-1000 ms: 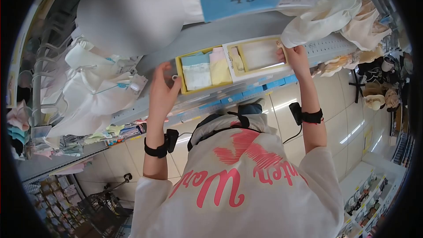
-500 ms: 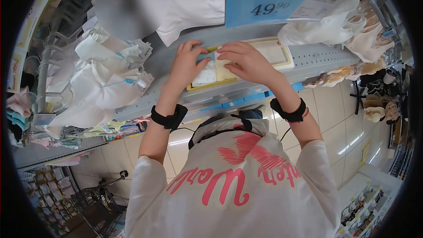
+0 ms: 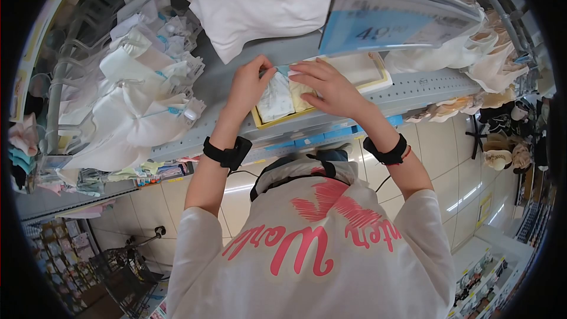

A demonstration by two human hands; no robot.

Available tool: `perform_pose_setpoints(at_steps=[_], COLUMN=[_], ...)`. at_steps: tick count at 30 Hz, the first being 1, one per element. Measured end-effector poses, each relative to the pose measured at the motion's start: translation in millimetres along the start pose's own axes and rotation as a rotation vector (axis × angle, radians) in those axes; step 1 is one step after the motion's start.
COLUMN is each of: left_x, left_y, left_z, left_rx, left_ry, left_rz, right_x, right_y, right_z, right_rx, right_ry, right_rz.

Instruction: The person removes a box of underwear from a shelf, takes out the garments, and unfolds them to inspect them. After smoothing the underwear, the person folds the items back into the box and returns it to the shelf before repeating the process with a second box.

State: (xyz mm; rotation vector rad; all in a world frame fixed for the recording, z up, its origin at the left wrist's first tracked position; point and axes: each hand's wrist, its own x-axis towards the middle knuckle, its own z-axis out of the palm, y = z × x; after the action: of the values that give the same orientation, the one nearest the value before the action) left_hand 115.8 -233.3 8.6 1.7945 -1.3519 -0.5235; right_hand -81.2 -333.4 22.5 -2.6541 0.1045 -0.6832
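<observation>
My left hand (image 3: pixel 249 87) had fingers half-curled at the white cloth (image 3: pixel 276 99), my right hand (image 3: pixel 338 90) fingers loosely spread over the yellow cloth (image 3: pixel 299 101); couldn't tell if either gripped. Both cloths lay inside the box (image 3: pixel 277 123) below my fingers, windowed lid (image 3: pixel 383 84) off, beyond my right ones.

"Bright in here, isn't it?"

"Yes, with glare streaking the floor tiles (image 3: pixel 434 142). The price sign (image 3: pixel 396 23) is blurred, and everything bends toward the black, rounded edges."
</observation>
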Motion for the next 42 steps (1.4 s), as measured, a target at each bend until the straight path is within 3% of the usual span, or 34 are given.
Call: perform_pose_setpoints(at_steps=[8, 11, 13, 19, 28, 31, 34, 37, 39, 42], left_x=[-2.2, -12.4, -27.3, -43.7, -45.7, -42.5, -41.5, -40.1, -38.5, -36.7], left_y=[-4.8, -2.6, 4.8, 7.3, 1.6, 9.7, 7.5, 12.7, 10.0, 1.6], left_z=[2.8, -1.3, -13.2, -8.8, -10.1, -15.3, -18.2, -19.0, -17.9, -15.5], left_rx=[0.018, -0.174, 0.309, 0.382, 0.605, 0.604, 0.564, 0.569, 0.557, 0.479], left_ry=[0.023, 0.197, 0.227, 0.26, 0.241, 0.165, 0.131, 0.086, 0.092, 0.114], left_rz=[0.023, -0.089, 0.192, 0.124, 0.07, 0.031, 0.077, 0.08, 0.065, 0.032], right_x=[27.9, 31.9, 33.1, 33.2, 28.7, 27.9, 28.2, 29.3, 28.8, 30.2], right_y=[7.0, 5.2, 3.7, -14.1, 9.8, 8.2, 1.0, 0.6, 0.8, 0.7], right_z=[14.4, 19.7, 23.1, 33.9, 48.1, 46.2, 37.4, 40.1, 45.7, 48.8], right_rx=[-0.049, -0.105, -0.14, -0.394, -0.361, -0.253, -0.172, -0.223, -0.434, -0.499], right_ry=[-0.086, -0.038, -0.017, 0.012, 0.027, 0.027, 0.071, 0.09, 0.019, 0.011], right_rz=[0.018, 0.024, 0.042, 0.135, 0.052, 0.112, 0.029, -0.033, 0.029, 0.062])
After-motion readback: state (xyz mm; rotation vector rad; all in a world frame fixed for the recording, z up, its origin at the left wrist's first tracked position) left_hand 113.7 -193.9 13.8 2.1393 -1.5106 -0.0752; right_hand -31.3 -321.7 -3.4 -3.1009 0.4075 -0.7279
